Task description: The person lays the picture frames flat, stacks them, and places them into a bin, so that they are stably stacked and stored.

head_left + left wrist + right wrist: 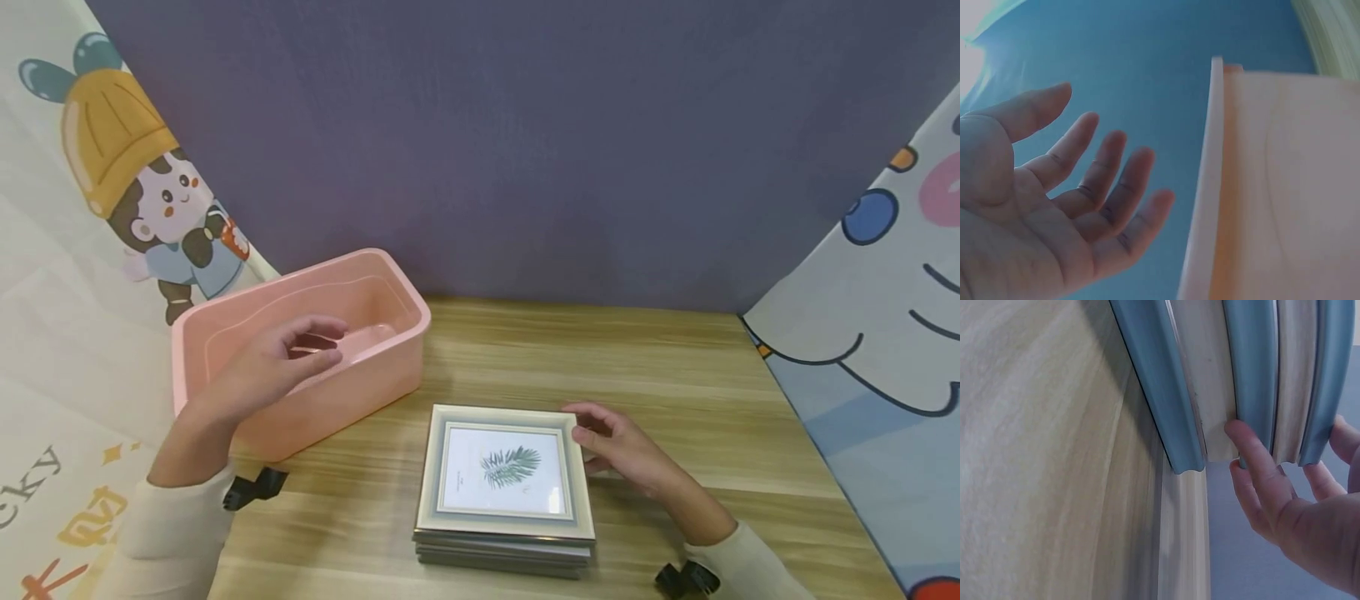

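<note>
A stack of picture frames (1254, 369) lies on the wooden table, faces up. The top picture frame (502, 471) has a pale gold and grey-blue border around a green leaf print. At its far right corner, my right hand (618, 450) holds on, thumb against the top frame's right edge and index finger round the far edge. In the right wrist view another fingertip touches a lower frame's side. My left hand (273, 367) hovers over the pink plastic bin (337, 417), fingers loosely spread with nothing in them. Part of the bin's inside is hidden behind this hand.
The wooden table (600, 350) meets a dark grey-blue backdrop (525, 150). Cartoon-printed cloth panels stand at the left (67, 292) and right (885, 400). The bin sits left of the stack, near the backdrop, with its walls raised above the table.
</note>
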The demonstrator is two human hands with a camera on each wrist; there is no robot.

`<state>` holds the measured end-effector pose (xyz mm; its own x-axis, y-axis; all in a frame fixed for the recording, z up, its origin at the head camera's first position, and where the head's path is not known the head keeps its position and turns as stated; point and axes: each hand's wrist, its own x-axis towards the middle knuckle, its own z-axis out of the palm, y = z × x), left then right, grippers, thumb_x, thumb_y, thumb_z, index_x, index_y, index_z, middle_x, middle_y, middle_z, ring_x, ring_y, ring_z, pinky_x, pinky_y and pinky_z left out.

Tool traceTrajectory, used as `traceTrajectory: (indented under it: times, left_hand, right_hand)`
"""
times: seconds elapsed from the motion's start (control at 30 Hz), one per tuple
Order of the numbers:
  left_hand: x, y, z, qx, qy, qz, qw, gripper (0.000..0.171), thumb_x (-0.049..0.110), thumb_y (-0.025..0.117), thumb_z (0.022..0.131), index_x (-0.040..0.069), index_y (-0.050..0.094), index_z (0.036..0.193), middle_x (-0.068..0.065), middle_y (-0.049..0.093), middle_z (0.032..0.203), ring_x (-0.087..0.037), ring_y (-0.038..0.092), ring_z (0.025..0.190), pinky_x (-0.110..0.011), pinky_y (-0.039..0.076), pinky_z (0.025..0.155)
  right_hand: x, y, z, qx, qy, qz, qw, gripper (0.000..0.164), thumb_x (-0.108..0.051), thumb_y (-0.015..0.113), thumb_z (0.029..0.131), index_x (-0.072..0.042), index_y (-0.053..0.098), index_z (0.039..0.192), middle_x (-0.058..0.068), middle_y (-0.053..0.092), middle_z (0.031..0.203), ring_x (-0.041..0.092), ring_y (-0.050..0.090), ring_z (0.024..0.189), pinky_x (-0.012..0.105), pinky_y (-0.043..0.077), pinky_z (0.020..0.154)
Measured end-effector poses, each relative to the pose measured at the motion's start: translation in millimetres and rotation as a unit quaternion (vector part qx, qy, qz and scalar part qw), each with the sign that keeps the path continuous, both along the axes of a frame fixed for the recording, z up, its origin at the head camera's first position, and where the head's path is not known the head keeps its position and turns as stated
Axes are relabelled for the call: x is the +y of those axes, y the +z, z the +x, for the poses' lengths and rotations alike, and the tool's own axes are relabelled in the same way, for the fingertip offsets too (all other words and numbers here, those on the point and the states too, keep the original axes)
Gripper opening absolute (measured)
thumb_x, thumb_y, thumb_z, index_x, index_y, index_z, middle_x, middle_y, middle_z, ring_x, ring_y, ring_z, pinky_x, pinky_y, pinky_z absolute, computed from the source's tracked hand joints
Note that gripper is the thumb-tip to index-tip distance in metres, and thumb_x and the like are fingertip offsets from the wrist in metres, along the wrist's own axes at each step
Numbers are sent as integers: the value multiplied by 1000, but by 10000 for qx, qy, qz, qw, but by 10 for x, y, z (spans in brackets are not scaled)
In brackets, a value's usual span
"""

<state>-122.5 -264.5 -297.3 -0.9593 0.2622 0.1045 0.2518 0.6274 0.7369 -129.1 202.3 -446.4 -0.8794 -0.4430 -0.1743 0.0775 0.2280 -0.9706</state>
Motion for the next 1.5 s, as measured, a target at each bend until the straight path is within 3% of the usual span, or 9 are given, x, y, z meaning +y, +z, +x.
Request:
traceTrajectory:
  times: [0.27, 0.4, 0.7, 1.0, 1.5]
  left_hand:
    - [-244, -85, -95, -715, 38, -275, 9971, 50, 26, 68, 99, 6, 55, 142, -17, 58, 141, -32, 62, 121, -15, 54, 85]
    - [-298, -143, -132, -1065, 0, -391, 9935, 52, 28, 71, 96, 7, 56, 141, -18, 59, 139, -32, 61, 118, -18, 56, 84]
    - [-326, -195, -182, -1322, 3, -560, 9896, 45, 17, 74, 93, 6, 63, 136, -13, 67, 124, -23, 60, 106, -20, 56, 79]
    - [-320, -246, -224, -1263, -87, -689, 9896, 39, 14, 75, 92, 9, 68, 131, -11, 69, 119, -24, 60, 106, -20, 54, 82]
    - [-310, -269, -247, -1049, -286, -716, 9915, 37, 11, 72, 94, 7, 68, 130, -9, 69, 112, -20, 58, 99, -20, 53, 77]
  right_hand:
    - [7, -13, 2, 29, 16, -20, 10000, 52, -22, 61, 103, 1, 46, 147, 23, 54, 126, 17, 63, 97, 38, 63, 72]
    - [5, -10, -1, 41, 18, -4, 10000, 52, -22, 61, 103, 1, 46, 147, 26, 53, 127, 17, 63, 97, 37, 63, 72]
    - [5, 10, -6, 41, 53, -11, 10000, 53, -23, 60, 104, 2, 44, 147, 29, 51, 130, 18, 64, 98, 39, 63, 73]
    - [6, 20, -3, 49, 22, 88, 9999, 53, -23, 60, 103, 2, 44, 147, 23, 52, 127, 17, 61, 98, 39, 62, 73]
    - [12, 14, -4, 36, 104, -48, 9999, 53, -23, 59, 104, 3, 42, 148, 29, 50, 130, 17, 64, 98, 38, 63, 73]
